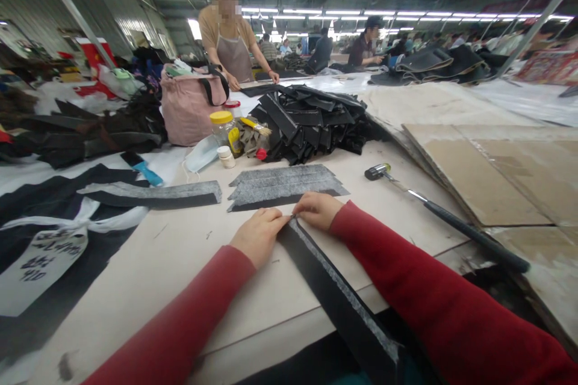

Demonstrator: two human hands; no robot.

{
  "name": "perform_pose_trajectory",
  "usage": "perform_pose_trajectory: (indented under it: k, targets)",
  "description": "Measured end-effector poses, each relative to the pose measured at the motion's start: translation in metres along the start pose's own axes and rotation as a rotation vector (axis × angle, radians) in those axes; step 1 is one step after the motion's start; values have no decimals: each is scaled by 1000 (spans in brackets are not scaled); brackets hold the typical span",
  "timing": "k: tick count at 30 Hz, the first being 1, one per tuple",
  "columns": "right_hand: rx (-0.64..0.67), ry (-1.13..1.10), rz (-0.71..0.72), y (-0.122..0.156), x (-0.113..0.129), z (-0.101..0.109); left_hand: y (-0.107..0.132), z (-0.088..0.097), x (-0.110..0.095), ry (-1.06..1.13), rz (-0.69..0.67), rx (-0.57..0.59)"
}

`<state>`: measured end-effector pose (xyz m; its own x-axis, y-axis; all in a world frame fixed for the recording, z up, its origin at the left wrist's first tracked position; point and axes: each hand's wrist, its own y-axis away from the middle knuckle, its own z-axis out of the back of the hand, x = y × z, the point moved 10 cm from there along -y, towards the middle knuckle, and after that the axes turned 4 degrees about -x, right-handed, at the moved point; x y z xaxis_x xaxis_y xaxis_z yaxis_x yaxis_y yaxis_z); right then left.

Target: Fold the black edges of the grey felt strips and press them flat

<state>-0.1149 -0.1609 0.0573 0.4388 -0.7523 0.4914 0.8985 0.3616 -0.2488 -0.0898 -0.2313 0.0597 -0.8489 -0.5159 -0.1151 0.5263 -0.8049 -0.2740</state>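
Note:
A long black leather strip (334,286) with a grey fuzzy edge runs from the board toward me, its near end over the table's front edge. At its far end, my left hand (261,233) pinches the left corner. Close beside it, my right hand (317,210) pinches the same end, fingertips nearly touching the left ones. Just beyond my hands lie several overlapping strips (286,183) with their grey fuzzy sides up. Another grey-sided strip (156,194) rests to the left. A large pile of black strips (311,120) stands farther back.
A hammer (433,207) lies at right beside cardboard sheets (487,174). Back left are a pink bag (192,108), a yellow-lidded jar (222,126), a white bottle (226,157) and a blue-handled brush (144,169). A tagged black bundle (112,237) lies left. A person (235,36) works across the table.

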Motion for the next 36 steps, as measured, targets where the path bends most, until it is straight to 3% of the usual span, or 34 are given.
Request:
perform_pose_trajectory:
  k: [6,12,25,36]
  targets:
    - [-5,42,-35,5,-7,1,0,-2,0,-38,1,25]
    - [-44,106,17,23,2,3,-4,-7,-13,-182,-84,98]
    - [33,103,49,26,21,-8,-1,-4,-8,-115,-56,55]
    - [-5,551,105,26,37,-20,-6,3,14,134,64,-36]
